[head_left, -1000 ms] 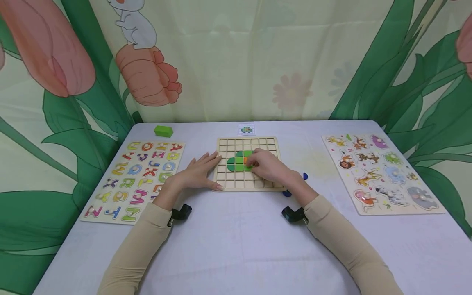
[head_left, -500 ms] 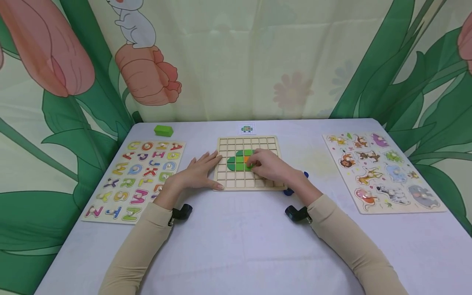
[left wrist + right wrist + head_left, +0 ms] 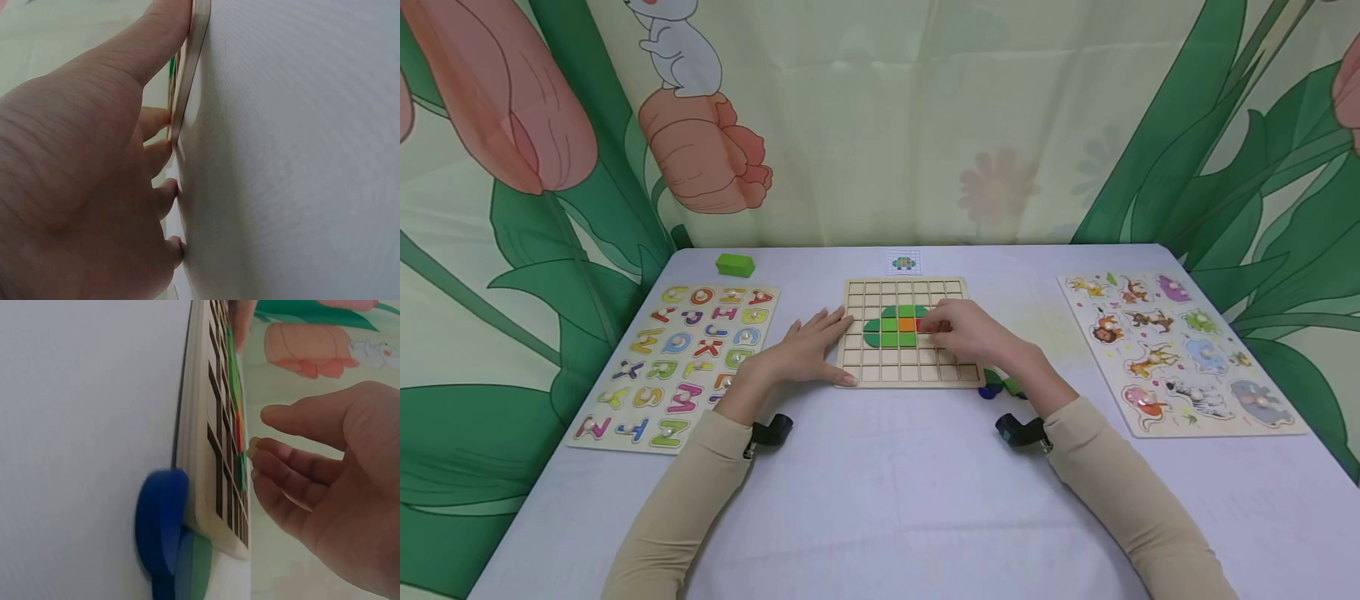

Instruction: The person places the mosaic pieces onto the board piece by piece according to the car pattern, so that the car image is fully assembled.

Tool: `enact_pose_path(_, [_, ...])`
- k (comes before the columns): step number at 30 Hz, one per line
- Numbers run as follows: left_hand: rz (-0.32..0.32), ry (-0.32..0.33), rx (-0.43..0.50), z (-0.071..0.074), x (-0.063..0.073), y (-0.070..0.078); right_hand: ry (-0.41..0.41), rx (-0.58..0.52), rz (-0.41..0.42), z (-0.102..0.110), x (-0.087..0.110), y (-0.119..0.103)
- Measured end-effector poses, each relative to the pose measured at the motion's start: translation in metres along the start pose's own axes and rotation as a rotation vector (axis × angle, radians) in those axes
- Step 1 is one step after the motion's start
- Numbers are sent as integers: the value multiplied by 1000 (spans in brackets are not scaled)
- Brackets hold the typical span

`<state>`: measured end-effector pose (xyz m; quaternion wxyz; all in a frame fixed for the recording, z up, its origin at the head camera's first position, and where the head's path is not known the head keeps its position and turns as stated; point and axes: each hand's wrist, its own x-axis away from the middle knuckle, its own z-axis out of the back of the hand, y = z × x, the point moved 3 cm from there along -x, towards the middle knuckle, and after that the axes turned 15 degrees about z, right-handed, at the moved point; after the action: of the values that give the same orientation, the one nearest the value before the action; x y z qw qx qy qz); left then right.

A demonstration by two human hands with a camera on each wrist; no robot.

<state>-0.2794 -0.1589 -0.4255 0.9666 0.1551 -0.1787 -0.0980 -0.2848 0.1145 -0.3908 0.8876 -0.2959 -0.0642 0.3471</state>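
Note:
A wooden grid board lies mid-table with several green pieces, an orange square and a red piece set in its cells. My left hand rests flat at the board's left edge, its fingers spread and its thumb along the near side. Over the right part of the pattern is my right hand. In the right wrist view its thumb and fingers are apart, with nothing between them, beside the board's face.
Blue and green pieces lie by the board's near right corner. A small pattern card is behind the board. A letter puzzle lies left, an animal puzzle right, and a green block at back left.
My right hand has moved to the right over the board, uncovering the orange square and the red piece. More loose pieces show beside its wrist. The left hand stays in place.

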Motion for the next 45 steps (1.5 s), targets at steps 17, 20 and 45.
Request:
enact_pose_path(17, [-7,-2,10,0,-1,-1,-27,39,-56,25,25,14])
enact_pose_path(20, [-7,2,8,0,-1,-2,-36,41,-31,27,30,18])
enact_pose_path(45, [4,-7,4,-1,-1,-1,-272,-164,-66,37,73,47])
